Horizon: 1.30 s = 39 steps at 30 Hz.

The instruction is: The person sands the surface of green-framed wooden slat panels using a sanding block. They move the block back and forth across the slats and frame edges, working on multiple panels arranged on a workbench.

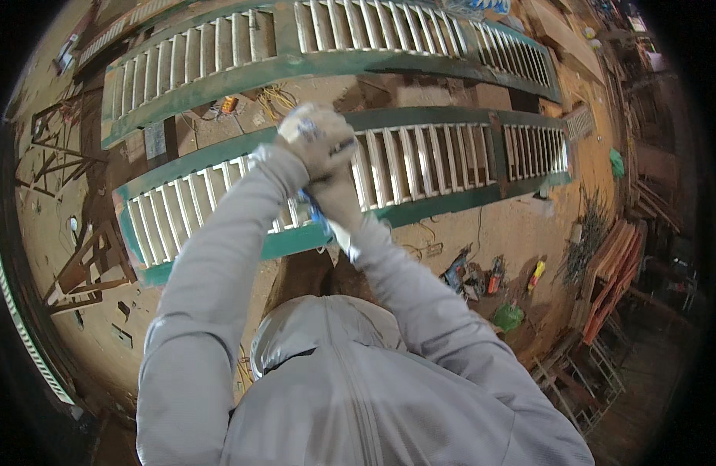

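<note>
Seen from above, a person in a grey hooded jacket raises both gloved hands together. The left hand (315, 136) sits on top, its grip closed around something hidden; the right hand (334, 198) below is wrapped round a blue-handled tool (317, 217). Just beyond the grips lies a long green-framed panel with pale slats (420, 163). A second panel (334, 39) lies further off. Both frames look fully painted; what remains cannot be told.

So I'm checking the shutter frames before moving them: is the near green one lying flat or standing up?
Lying flat. The near frame shows its whole slatted face from above, under both hands, with the second frame beyond.
</note>
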Motion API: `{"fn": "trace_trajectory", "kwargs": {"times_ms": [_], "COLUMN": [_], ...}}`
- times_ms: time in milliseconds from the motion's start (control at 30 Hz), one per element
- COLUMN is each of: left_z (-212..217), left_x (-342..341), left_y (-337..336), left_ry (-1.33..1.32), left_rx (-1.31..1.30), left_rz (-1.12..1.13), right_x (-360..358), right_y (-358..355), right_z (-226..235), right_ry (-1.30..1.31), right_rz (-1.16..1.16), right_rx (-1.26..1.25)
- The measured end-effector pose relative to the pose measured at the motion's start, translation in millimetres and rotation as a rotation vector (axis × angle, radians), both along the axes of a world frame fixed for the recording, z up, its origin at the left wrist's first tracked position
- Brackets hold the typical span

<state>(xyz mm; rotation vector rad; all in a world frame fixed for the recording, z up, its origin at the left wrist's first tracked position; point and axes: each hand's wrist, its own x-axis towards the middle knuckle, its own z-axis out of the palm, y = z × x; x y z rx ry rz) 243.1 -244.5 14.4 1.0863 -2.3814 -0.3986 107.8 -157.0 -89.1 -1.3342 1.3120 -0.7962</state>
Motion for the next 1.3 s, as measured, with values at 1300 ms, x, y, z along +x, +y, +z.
{"fn": "trace_trajectory", "kwargs": {"times_ms": [1300], "left_z": [0.8], "left_x": [-28.0], "left_y": [70.2], "left_ry": [-0.021], "left_rx": [0.023], "left_rz": [0.009], "right_x": [-32.7], "right_y": [82.9], "right_z": [33.6], "right_ry": [0.144], "right_rz": [0.097], "right_rx": [0.221]}}
